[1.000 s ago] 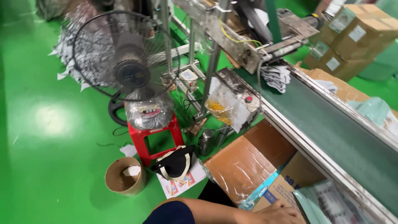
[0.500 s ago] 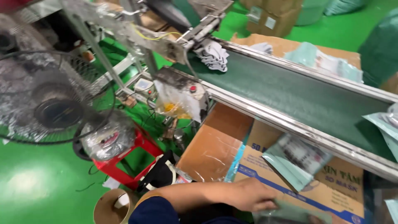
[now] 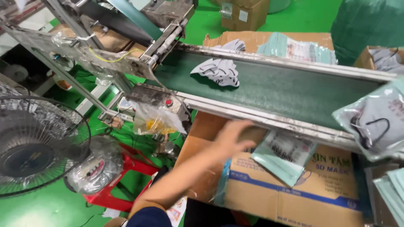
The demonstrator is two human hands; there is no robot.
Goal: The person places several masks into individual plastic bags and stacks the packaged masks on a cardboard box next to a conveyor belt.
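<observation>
My left hand [image 3: 234, 136] reaches in from the bottom, blurred, fingers spread and holding nothing. It hovers over an open cardboard box [image 3: 294, 191] just below the near rail of a dark green conveyor belt [image 3: 290, 90]. A teal and clear mask packet [image 3: 283, 156] lies just right of the hand, apart from it, on the box's top edge. A pile of grey face masks [image 3: 217, 71] rests on the belt. A clear packet with a grey mask [image 3: 376, 122] fills the right edge, close to the camera; what holds it is hidden. My right hand is out of view.
A caged floor fan [image 3: 31, 147] stands at the left beside a red plastic stool [image 3: 122, 185]. The machine's metal frame [image 3: 105, 54] feeds the belt's left end. More boxes with teal packets [image 3: 294, 46] sit behind the belt. The floor is green.
My left hand has lifted out of the box toward the belt's near rail. The view has swung right, and the clear packet with the grey mask has come in at the right edge.
</observation>
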